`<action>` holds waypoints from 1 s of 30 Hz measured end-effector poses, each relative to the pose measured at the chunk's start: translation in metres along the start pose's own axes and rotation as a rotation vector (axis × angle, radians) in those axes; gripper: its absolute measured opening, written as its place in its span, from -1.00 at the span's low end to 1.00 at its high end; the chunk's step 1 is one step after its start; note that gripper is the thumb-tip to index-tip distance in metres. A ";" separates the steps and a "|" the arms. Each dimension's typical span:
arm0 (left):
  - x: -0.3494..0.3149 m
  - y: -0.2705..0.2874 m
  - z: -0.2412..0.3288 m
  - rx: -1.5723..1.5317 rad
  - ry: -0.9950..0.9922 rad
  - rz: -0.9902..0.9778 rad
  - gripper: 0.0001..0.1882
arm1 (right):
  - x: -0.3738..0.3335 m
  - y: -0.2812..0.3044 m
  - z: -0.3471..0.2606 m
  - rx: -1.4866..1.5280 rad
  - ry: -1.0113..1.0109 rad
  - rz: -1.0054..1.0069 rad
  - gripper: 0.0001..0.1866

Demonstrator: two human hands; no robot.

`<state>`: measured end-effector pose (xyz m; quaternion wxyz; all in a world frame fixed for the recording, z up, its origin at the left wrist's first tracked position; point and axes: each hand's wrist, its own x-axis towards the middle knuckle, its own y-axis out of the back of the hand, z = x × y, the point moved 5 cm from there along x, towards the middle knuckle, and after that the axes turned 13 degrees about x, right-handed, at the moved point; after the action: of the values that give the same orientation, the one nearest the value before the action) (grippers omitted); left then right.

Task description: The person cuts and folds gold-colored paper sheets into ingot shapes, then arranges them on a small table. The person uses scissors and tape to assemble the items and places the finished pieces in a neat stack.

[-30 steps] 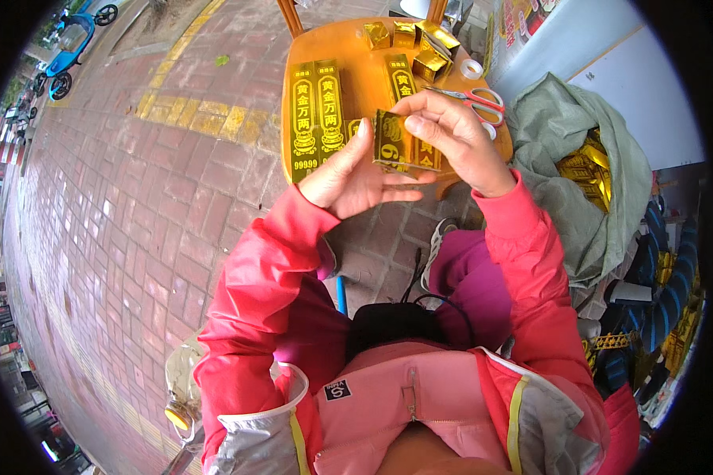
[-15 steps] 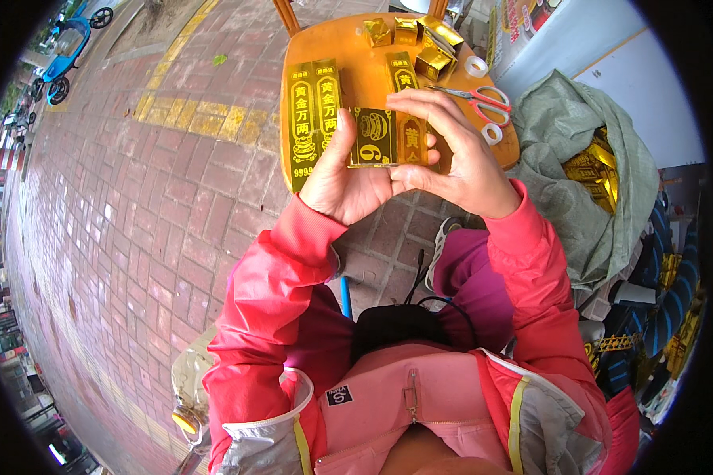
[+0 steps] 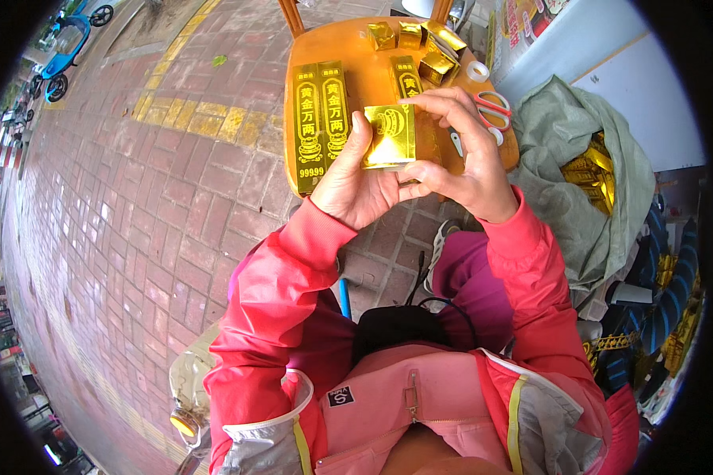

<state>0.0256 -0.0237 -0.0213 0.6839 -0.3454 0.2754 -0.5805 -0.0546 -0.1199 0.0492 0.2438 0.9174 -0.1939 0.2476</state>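
A small shiny gold foil box [image 3: 390, 136] is held up over the near edge of a round-cornered wooden seat. My left hand [image 3: 352, 180] grips it from the left, thumb along its side and the palm below. From the right, my right hand [image 3: 469, 154] is closed on it, thumb at the lower edge and forefinger at the top corner. Behind the box, long flat gold packs [image 3: 307, 127] with dark printing lie side by side on the seat [image 3: 352, 43]. Another long gold pack [image 3: 406, 75] lies partly hidden behind my right fingers.
Several folded gold boxes [image 3: 381, 36] stand at the seat's far edge. White tape [image 3: 477, 71] and red-handled scissors [image 3: 494, 109] lie at its right. A grey-green sack [image 3: 550, 150] with gold pieces [image 3: 592, 174] stands on the right. Brick paving [image 3: 158, 198] spreads leftward.
The gold box has turned in my hands: a bright square face now shows where darker printed sides were. My right fingers have shifted around it.
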 end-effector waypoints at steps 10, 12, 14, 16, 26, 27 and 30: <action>-0.013 0.009 0.020 0.476 -0.166 0.274 -0.19 | 0.000 -0.008 0.021 0.622 -0.408 0.120 -0.56; -0.014 0.009 0.021 0.659 -0.234 0.308 -0.19 | 0.003 -0.013 0.020 0.559 -0.390 0.091 -0.53; -0.016 0.018 0.024 0.775 -0.256 0.416 -0.18 | 0.009 -0.011 0.019 0.337 -0.328 0.027 -0.50; -0.019 0.026 0.027 0.882 -0.297 0.499 -0.18 | 0.019 -0.004 0.020 -0.046 -0.207 -0.051 -0.48; -0.035 0.035 0.032 0.892 -0.261 0.609 -0.26 | 0.089 -0.009 0.121 -0.600 -0.048 -0.321 -0.42; -0.035 0.034 0.033 0.894 -0.258 0.615 -0.28 | 0.092 -0.012 0.135 -0.573 -0.148 -0.356 -0.39; -0.036 0.033 0.039 0.965 -0.276 0.637 -0.28 | 0.101 -0.027 0.161 -0.667 -0.198 -0.464 -0.43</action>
<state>0.0698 0.0210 -0.0248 0.9337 0.0319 -0.0213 -0.3561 0.0974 -0.2098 -0.0266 0.5572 0.8269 -0.0740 0.0201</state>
